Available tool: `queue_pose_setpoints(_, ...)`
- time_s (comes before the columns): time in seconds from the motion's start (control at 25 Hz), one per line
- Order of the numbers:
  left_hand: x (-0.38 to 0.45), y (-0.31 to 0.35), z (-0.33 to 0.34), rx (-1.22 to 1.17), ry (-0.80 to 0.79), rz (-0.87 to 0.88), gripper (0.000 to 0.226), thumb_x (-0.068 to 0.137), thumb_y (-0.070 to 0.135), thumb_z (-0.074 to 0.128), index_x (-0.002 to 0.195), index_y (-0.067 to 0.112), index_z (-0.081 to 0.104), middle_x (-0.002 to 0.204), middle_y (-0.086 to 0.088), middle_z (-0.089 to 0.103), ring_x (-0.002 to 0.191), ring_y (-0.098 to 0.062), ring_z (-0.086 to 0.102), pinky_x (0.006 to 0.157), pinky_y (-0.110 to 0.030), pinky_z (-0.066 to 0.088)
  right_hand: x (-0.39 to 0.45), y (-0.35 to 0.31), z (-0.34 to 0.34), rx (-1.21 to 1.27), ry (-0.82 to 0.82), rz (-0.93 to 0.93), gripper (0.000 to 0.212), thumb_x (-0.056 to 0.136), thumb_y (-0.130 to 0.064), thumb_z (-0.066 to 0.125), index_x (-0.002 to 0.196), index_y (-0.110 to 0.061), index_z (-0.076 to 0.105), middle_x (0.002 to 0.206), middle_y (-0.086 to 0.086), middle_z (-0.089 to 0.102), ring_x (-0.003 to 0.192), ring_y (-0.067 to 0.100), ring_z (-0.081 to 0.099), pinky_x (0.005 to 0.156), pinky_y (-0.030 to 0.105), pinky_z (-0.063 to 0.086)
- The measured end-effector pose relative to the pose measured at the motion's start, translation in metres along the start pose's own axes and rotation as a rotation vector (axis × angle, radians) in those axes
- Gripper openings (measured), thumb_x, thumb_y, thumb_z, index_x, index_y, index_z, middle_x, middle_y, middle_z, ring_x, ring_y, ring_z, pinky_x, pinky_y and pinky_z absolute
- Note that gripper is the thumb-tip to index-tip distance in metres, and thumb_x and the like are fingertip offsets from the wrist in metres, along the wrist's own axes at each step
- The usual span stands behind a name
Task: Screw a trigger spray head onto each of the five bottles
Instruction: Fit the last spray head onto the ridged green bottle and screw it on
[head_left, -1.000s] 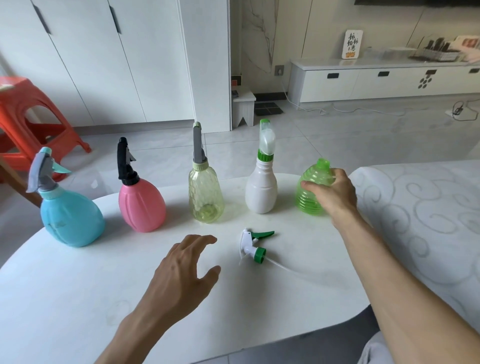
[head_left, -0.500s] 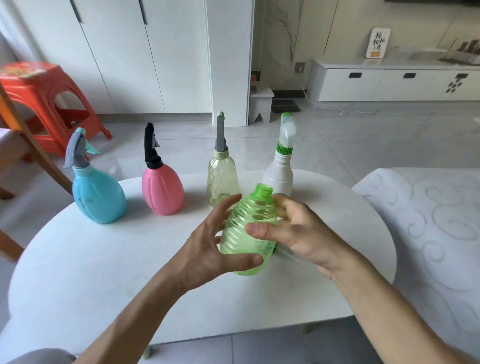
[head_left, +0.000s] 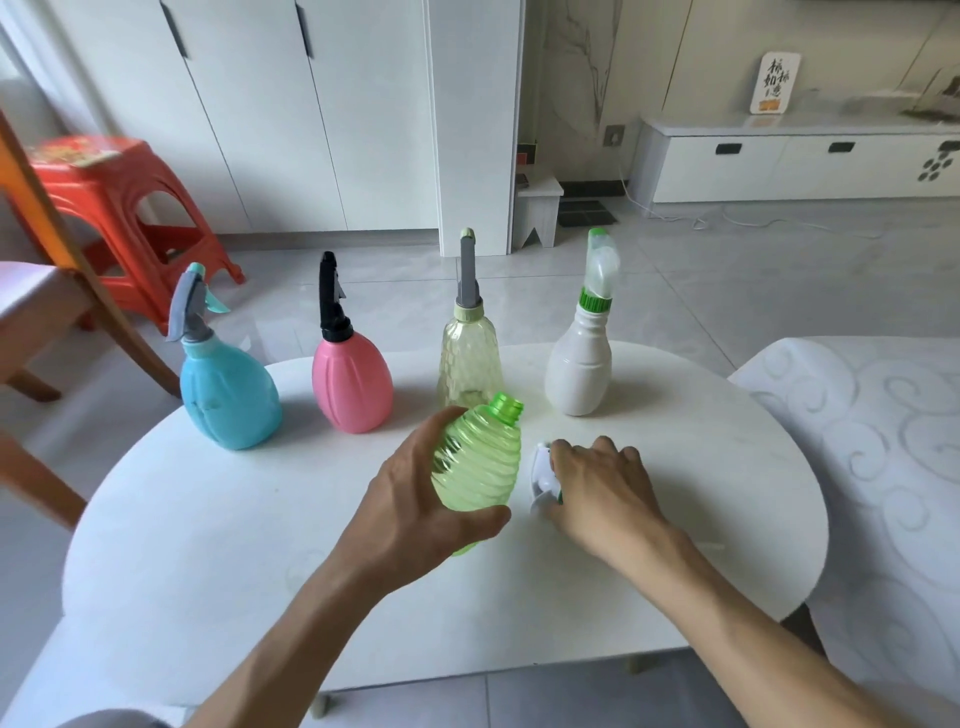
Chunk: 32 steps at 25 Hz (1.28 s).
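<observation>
My left hand (head_left: 415, 509) grips the ribbed green bottle (head_left: 480, 462), held tilted above the white table (head_left: 208, 545) with its neck uncapped. My right hand (head_left: 597, 488) lies over the white and green trigger spray head (head_left: 541, 475) on the table, fingers curled around it; most of the head is hidden. Along the far edge stand a blue bottle (head_left: 228, 395), a pink bottle (head_left: 352, 384), a pale yellow bottle (head_left: 470, 364) and a white bottle (head_left: 579, 364), each with a spray head on.
An orange plastic stool (head_left: 119, 208) and a wooden chair leg (head_left: 88, 280) stand to the left. A patterned white cushion (head_left: 883, 467) lies at the right. White cabinets and a low TV unit (head_left: 779, 166) line the back.
The green bottle passed from my right hand into my left hand. My right hand dropped to the table onto the loose spray head. The camera view shifted.
</observation>
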<state>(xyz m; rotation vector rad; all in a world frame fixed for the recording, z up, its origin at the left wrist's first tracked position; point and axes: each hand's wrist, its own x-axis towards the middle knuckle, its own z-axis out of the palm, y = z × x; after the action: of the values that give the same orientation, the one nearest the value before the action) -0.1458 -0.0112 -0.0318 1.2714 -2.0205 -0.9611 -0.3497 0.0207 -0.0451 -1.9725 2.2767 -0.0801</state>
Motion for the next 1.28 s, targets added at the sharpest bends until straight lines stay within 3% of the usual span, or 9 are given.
queue_pose_setpoints(0.12,0.0,-0.001,0.001,0.029,-0.027,0.01,0.095,0.056,0.052,0.081,0.142,0.043,0.041,0.116,0.025,0.056,0.102,0.006,0.053,0.075,-0.002,0.037,0.004,0.0,0.002,-0.01,0.069,0.005,0.025,0.08,-0.028,0.061,0.101,-0.024,0.049,0.097,0.001,0.067,0.102,0.029,0.054,0.072,0.036,0.024)
queue_pose_setpoints(0.24,0.003,-0.003,0.001,0.059,0.003,0.025,0.097,0.057,0.051,0.081,0.145,0.035,0.042,0.122,0.016,0.054,0.106,-0.006,0.051,0.081,-0.015,0.039,0.003,0.004,-0.008,0.156,0.15,0.04,0.023,0.082,-0.027,0.066,0.102,-0.023,0.056,0.096,-0.003,0.07,0.099,0.026,0.059,0.075,0.034,0.037)
queue_pose_setpoints(0.4,0.006,-0.005,-0.002,0.079,0.029,0.008,0.097,0.06,0.049,0.086,0.145,0.034,0.042,0.125,0.016,0.053,0.11,-0.006,0.049,0.086,-0.02,0.037,0.001,0.025,-0.058,1.223,0.274,0.165,0.02,0.079,-0.007,0.079,0.089,-0.018,0.065,0.078,-0.003,0.076,0.066,0.008,0.067,0.068,0.031,0.043)
queue_pose_setpoints(0.52,0.004,-0.006,0.002,0.12,-0.002,0.033,0.1,0.062,0.045,0.089,0.148,0.033,0.04,0.129,0.018,0.05,0.113,-0.004,0.047,0.089,-0.019,0.037,-0.003,0.051,-0.088,1.741,0.339,0.15,0.018,0.079,-0.02,0.072,0.095,-0.025,0.065,0.093,-0.006,0.077,0.077,0.004,0.07,0.077,0.031,0.045)
queue_pose_setpoints(0.6,0.004,-0.006,0.004,0.157,-0.031,0.053,0.103,0.061,0.043,0.09,0.149,0.032,0.039,0.133,0.017,0.05,0.118,-0.008,0.048,0.092,-0.02,0.038,-0.004,0.062,-0.094,1.942,0.351,0.154,0.02,0.086,-0.028,0.065,0.106,-0.028,0.062,0.102,-0.008,0.076,0.087,0.006,0.068,0.088,0.03,0.044)
queue_pose_setpoints(0.72,0.005,-0.007,0.007,0.213,-0.078,0.067,0.105,0.06,0.039,0.093,0.15,0.032,0.038,0.136,0.015,0.05,0.122,-0.015,0.049,0.096,-0.025,0.039,-0.003,0.064,-0.088,2.069,0.364,0.223,0.029,0.094,-0.033,0.058,0.122,-0.028,0.057,0.107,-0.014,0.076,0.099,0.008,0.063,0.09,0.029,0.044)
queue_pose_setpoints(0.92,0.005,-0.007,0.011,0.198,-0.13,0.105,0.106,0.059,0.04,0.094,0.149,0.038,0.037,0.131,0.024,0.046,0.121,-0.012,0.05,0.098,-0.025,0.04,0.0,0.063,-0.082,2.116,0.386,0.223,0.027,0.096,-0.034,0.057,0.123,-0.028,0.056,0.11,-0.017,0.074,0.101,0.008,0.061,0.088,0.029,0.045)
queue_pose_setpoints(1.2,0.003,-0.005,0.014,0.167,-0.135,0.128,0.106,0.059,0.046,0.093,0.149,0.038,0.037,0.135,0.021,0.049,0.123,-0.01,0.051,0.103,-0.028,0.043,0.002,0.055,-0.076,2.124,0.35,0.182,0.009,0.091,-0.032,0.059,0.1,-0.031,0.063,0.11,-0.015,0.076,0.101,0.009,0.062,0.089,0.031,0.045)
queue_pose_setpoints(1.28,0.004,-0.006,0.015,0.155,-0.139,0.129,0.107,0.058,0.049,0.091,0.149,0.041,0.036,0.135,0.024,0.047,0.123,-0.008,0.05,0.102,-0.026,0.041,0.002,0.049,-0.071,2.119,0.318,0.153,0.016,0.091,-0.032,0.059,0.106,-0.029,0.064,0.112,-0.014,0.075,0.1,0.01,0.062,0.09,0.031,0.044)
